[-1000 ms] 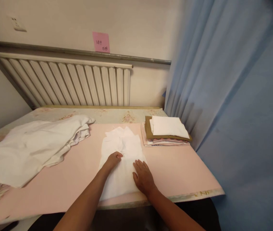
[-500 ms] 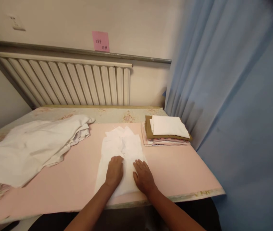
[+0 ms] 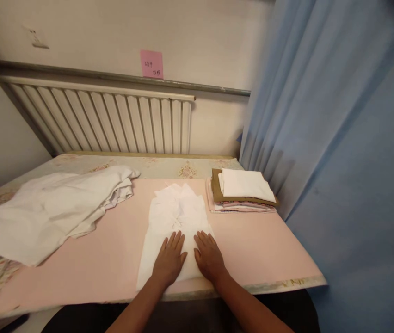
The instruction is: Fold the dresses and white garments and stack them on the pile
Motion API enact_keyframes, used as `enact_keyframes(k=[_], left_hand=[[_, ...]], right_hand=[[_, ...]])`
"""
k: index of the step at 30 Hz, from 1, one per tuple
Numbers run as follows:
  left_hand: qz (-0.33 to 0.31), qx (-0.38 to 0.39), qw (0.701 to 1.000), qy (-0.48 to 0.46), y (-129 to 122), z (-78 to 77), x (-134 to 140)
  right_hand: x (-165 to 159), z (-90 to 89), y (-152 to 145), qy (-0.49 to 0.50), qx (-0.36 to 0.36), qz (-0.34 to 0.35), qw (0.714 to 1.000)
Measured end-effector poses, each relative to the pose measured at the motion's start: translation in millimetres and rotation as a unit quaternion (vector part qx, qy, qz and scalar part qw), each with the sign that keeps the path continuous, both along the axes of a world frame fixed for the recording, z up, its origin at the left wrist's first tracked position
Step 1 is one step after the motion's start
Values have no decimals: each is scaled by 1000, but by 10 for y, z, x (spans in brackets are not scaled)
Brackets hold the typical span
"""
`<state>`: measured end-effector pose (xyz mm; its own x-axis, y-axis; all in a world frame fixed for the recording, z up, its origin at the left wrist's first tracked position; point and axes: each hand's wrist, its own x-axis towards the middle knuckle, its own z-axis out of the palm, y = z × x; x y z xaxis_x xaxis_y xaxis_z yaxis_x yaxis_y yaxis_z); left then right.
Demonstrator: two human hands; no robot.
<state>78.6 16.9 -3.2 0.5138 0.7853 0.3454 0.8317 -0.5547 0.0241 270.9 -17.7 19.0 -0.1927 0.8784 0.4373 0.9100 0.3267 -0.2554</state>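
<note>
A white cloth garment [image 3: 179, 213], folded long and narrow, lies in front of me on a pink sheet [image 3: 100, 259]. Its far end is pointed and layered, with creases down the middle. My left hand [image 3: 169, 259] rests flat on the near left part, fingers spread. On the near right part lies my right hand [image 3: 209, 256], also flat with fingers outstretched. Neither hand grips anything. The cloth beneath both palms is hidden.
A rumpled white cloth [image 3: 54, 208] covers the left side. At the right back sits a stack of folded cloths [image 3: 247, 185], white on top of brown. A blue curtain [image 3: 339, 152] hangs along the right edge; a radiator [image 3: 113, 120] stands behind.
My left hand has opened from a curled pose and now lies flat on the garment. My right hand stays flat in about the same place. The view has shifted slightly.
</note>
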Motion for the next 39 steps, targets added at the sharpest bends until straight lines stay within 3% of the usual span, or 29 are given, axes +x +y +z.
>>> enact_keyframes(k=[7, 15, 23, 31, 39], left_hand=[[7, 6, 1000, 7, 40, 21, -193], [64, 2, 998, 3, 47, -8, -546], [70, 5, 998, -6, 8, 7, -570], [70, 4, 998, 1, -9, 44, -578], [68, -7, 998, -4, 1, 54, -583]], right_hand=[[2, 4, -4, 6, 8, 3, 1000], [-3, -16, -14, 10, 9, -1, 1000], [-104, -118, 71, 32, 27, -33, 999], [-532, 83, 5, -5, -8, 89, 996], [-150, 61, 40, -30, -31, 69, 997]])
